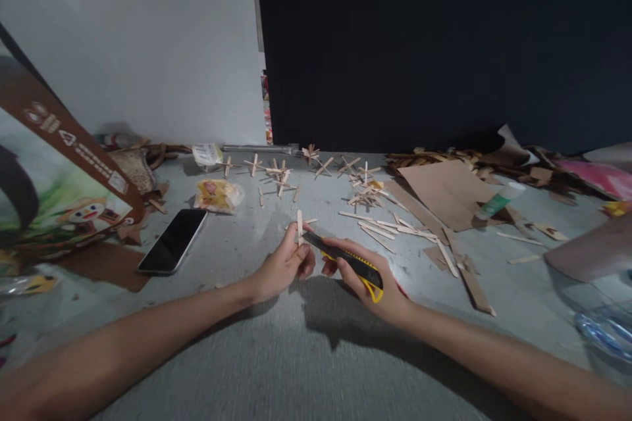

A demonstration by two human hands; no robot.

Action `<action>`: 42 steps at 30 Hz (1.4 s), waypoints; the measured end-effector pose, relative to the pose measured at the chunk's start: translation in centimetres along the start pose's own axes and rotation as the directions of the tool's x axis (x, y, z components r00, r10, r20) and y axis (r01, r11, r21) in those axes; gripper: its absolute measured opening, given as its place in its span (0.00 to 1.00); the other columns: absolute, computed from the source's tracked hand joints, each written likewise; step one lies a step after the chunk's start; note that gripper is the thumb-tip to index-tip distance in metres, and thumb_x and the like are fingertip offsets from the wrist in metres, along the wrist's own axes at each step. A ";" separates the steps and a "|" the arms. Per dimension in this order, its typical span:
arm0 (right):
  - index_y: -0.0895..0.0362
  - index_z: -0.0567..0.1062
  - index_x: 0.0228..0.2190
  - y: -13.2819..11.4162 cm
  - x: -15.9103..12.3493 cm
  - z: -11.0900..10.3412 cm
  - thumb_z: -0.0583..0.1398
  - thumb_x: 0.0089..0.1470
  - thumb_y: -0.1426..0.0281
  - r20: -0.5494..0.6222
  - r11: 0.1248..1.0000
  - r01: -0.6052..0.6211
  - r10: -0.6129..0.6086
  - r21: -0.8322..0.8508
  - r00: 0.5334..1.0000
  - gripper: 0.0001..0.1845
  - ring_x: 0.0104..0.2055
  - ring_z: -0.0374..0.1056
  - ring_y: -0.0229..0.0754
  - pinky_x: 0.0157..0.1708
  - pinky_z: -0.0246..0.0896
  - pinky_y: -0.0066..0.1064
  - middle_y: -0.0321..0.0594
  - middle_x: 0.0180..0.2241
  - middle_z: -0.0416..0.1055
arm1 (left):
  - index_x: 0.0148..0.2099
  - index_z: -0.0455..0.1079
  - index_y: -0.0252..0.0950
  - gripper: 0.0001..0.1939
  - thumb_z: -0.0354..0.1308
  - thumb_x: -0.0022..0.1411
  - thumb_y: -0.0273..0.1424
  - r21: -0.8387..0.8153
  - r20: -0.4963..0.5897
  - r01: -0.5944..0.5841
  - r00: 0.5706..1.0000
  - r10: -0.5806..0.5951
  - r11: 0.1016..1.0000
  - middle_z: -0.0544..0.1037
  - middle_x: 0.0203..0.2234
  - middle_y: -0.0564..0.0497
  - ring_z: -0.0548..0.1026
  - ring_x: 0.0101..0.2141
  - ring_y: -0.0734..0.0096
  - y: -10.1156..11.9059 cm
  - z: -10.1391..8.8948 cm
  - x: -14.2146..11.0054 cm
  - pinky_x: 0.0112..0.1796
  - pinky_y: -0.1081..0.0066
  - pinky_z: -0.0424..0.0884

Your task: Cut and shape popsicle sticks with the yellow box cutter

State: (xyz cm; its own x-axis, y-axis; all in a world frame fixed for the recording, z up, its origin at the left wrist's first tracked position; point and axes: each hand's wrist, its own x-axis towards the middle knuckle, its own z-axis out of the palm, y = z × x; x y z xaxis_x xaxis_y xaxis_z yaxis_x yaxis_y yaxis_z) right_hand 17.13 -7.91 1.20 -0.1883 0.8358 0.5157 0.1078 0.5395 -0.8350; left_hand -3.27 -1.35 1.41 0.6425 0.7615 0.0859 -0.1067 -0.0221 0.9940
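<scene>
My left hand [286, 263] pinches a short wooden craft stick [299, 223] upright above the grey table [296, 355]. Beside it, my right hand [368, 286] grips a black and yellow utility knife [348, 261], whose tip points at the base of the stick. Both hands sit close together near the table's middle. More loose sticks [378, 227] lie just beyond them, and several small crosses made of sticks [279, 174] are spread farther back.
A black phone [172, 240] lies face up at left, next to a printed bag [54, 177] and a snack packet [217, 195]. Cardboard sheets and scraps [447, 191], a green-white tube [498, 200] and pink paper [600, 174] fill the right. A clear plastic item [605, 322] sits at far right.
</scene>
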 end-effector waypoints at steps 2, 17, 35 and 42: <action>0.51 0.77 0.58 0.1 0.1 0.0 0.60 0.72 0.59 -0.017 0.998 -0.048 0.048 0.037 0.999 0.18 0.39 0.81 0.44 0.42 0.80 0.39 0.44 0.43 0.83 | 0.57 0.54 0.42 0.26 0.57 0.73 0.54 0.001 -0.004 0.000 1.000 0.000 1.000 0.67 0.23 0.63 0.64 0.22 0.75 -0.1 0.0 0.0 0.27 0.71 0.59; 0.51 0.78 0.57 0.3 -0.3 -0.3 0.60 0.72 0.59 -0.054 1.000 0.002 -0.003 -0.027 0.999 0.17 0.36 0.79 0.44 0.39 0.79 0.39 0.43 0.39 0.82 | 0.62 0.50 0.42 0.31 0.59 0.73 0.54 -0.036 -0.028 -0.011 1.000 0.010 0.999 0.72 0.23 0.62 0.67 0.20 0.75 0.0 0.1 -0.1 0.25 0.72 0.59; 0.47 0.67 0.54 1.9 -0.5 -0.7 0.61 0.71 0.61 -0.330 0.946 0.136 -0.234 -0.294 0.914 0.14 0.33 0.74 0.41 0.32 0.75 0.34 0.39 0.38 0.74 | 0.40 0.66 0.38 0.25 0.64 0.65 0.56 -0.016 -0.145 0.081 0.986 -0.083 0.997 0.78 0.24 0.53 0.72 0.21 0.73 -0.4 -0.3 0.6 0.25 0.72 0.63; 0.49 0.76 0.51 2.8 0.1 -1.8 0.63 0.69 0.60 -0.351 0.905 0.106 -0.265 -0.411 0.898 0.11 0.44 0.78 0.48 0.44 0.77 0.41 0.43 0.43 0.79 | 0.34 0.77 0.38 0.14 0.62 0.70 0.41 0.496 -0.174 -0.116 0.958 0.230 0.861 0.80 0.32 0.47 0.76 0.37 0.61 0.4 -0.2 0.1 0.42 0.64 0.71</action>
State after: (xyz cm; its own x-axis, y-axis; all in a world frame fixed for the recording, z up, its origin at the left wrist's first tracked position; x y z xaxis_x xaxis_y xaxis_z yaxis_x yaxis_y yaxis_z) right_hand 19.22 -6.14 -0.73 0.1445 0.6436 0.7516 0.4790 0.6191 -0.6223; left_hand -3.40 -1.16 1.77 0.4585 0.8370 0.2987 0.2099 -0.4286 0.8788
